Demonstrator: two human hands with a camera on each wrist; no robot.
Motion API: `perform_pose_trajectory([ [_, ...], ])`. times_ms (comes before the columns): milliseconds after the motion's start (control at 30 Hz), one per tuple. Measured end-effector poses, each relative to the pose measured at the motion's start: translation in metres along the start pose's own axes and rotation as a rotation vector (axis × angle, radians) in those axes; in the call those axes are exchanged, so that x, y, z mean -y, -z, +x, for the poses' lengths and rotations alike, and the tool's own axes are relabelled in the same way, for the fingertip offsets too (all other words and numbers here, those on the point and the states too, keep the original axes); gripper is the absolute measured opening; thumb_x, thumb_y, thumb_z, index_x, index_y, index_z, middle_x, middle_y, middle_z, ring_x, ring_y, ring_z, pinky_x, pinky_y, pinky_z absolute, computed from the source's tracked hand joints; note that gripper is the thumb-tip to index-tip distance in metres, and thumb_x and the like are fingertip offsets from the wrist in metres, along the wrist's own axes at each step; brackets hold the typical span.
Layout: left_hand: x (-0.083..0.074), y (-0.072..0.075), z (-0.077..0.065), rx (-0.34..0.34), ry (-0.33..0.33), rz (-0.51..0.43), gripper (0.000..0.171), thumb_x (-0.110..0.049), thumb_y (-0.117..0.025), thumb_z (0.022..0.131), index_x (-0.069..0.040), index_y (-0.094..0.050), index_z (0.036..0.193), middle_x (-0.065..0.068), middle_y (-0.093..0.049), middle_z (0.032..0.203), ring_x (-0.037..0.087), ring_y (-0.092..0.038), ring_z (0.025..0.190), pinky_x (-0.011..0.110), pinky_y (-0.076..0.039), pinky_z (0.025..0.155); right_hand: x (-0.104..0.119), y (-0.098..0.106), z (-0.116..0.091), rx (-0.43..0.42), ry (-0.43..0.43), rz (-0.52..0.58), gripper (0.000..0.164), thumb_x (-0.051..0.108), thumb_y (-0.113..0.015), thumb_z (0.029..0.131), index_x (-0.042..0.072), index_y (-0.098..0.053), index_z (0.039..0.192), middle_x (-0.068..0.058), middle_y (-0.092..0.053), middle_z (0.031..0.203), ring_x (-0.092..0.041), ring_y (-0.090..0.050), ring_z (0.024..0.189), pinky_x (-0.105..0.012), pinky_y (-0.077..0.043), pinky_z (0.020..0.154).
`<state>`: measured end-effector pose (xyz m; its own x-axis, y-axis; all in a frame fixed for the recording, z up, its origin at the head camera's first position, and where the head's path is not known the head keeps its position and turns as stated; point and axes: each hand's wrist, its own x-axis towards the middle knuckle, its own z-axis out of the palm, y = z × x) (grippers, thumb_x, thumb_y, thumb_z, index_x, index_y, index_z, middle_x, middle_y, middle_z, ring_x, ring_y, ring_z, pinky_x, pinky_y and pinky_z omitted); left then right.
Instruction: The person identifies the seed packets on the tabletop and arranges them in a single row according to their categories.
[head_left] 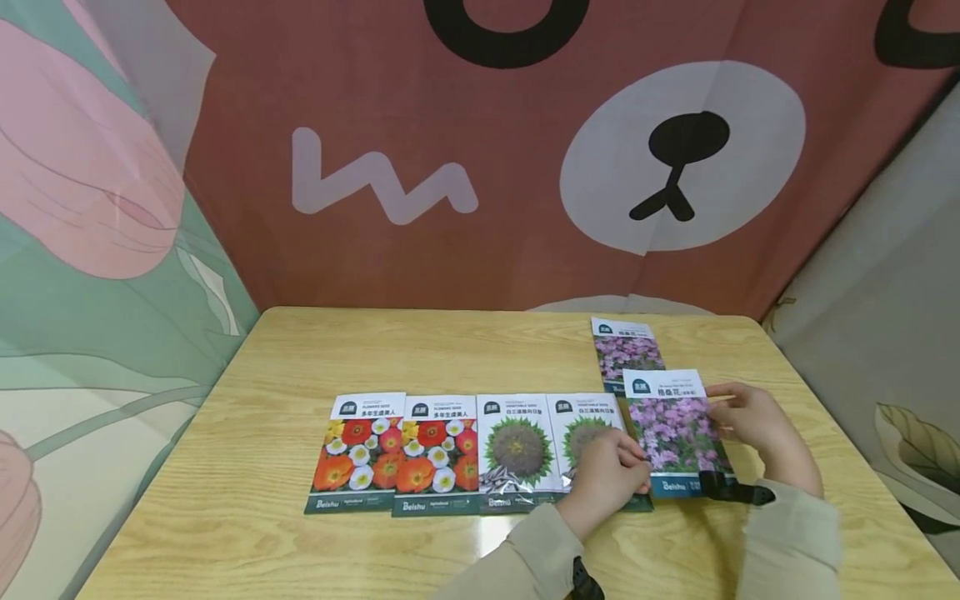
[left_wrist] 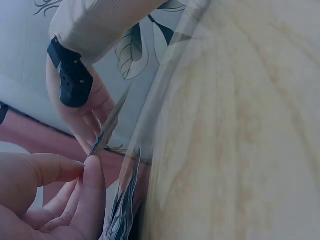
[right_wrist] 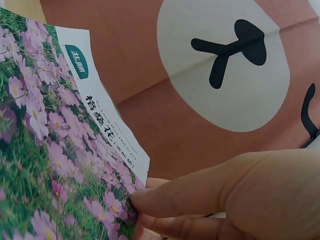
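A seed packet with pink-purple flowers (head_left: 670,429) is held up a little above the table's right side. My right hand (head_left: 765,429) pinches its right edge, the thumb (right_wrist: 175,197) lying over the printed front in the right wrist view. At its lower left edge, my left hand (head_left: 607,479) pinches it between thumb and finger; the left wrist view shows this packet (left_wrist: 107,125) edge-on between both hands. Behind it lies a matching flower packet (head_left: 628,354), partly covered. My left hand also hides part of a sunflower seed packet (head_left: 585,433) below it.
Left of my hands, another sunflower packet (head_left: 517,450) and two poppy packets (head_left: 435,458) (head_left: 360,454) lie side by side in a row on the wooden table (head_left: 225,467). A printed cloth with a bear face (head_left: 517,250) hangs behind the table's back edge.
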<state>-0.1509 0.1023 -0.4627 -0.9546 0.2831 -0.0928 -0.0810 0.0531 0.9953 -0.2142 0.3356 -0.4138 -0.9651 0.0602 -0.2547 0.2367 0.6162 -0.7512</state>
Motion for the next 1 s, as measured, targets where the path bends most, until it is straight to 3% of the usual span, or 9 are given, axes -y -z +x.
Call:
perform_pose_trajectory([
  [167, 0.000, -0.005, 0.001, 0.010, -0.020, 0.068, 0.012, 0.005, -0.069, 0.091, -0.006, -0.066, 0.090, -0.004, -0.064, 0.064, 0.004, -0.060, 0.053, 0.018, -0.054, 0.054, -0.004, -0.002, 0.003, 0.020, -0.011, -0.016, 0.042, 0.000, -0.051, 0.100, -0.021, -0.043, 0.135, -0.034, -0.058, 0.110, -0.018, -0.061, 0.079, -0.030, -0.058, 0.065],
  [300, 0.001, -0.006, 0.001, 0.004, -0.018, 0.122, 0.012, 0.004, -0.070, 0.091, -0.007, -0.068, 0.091, -0.005, -0.064, 0.063, 0.003, -0.059, 0.052, 0.018, -0.052, 0.053, -0.008, -0.004, 0.005, 0.037, -0.017, -0.033, 0.042, 0.001, -0.052, 0.099, -0.021, -0.043, 0.133, -0.026, -0.061, 0.100, -0.018, -0.059, 0.076, -0.031, -0.056, 0.062],
  [567, 0.002, -0.008, 0.000, 0.020, -0.036, 0.133, 0.009, 0.005, -0.069, 0.089, -0.003, -0.070, 0.093, -0.002, -0.068, 0.064, 0.005, -0.063, 0.050, 0.016, -0.052, 0.050, -0.012, -0.009, 0.007, 0.060, -0.029, -0.036, 0.039, 0.001, -0.051, 0.098, -0.021, -0.046, 0.130, -0.009, -0.058, 0.079, -0.016, -0.053, 0.064, -0.030, -0.050, 0.054],
  [1000, 0.002, -0.011, -0.001, 0.072, 0.009, 0.116, 0.007, 0.005, -0.070, 0.090, 0.000, -0.070, 0.093, 0.000, -0.069, 0.065, 0.008, -0.066, 0.052, 0.017, -0.054, 0.052, -0.015, -0.010, 0.009, 0.069, -0.067, -0.036, 0.042, 0.001, -0.055, 0.095, -0.019, -0.046, 0.131, -0.014, -0.061, 0.090, -0.018, -0.056, 0.073, -0.033, -0.055, 0.060],
])
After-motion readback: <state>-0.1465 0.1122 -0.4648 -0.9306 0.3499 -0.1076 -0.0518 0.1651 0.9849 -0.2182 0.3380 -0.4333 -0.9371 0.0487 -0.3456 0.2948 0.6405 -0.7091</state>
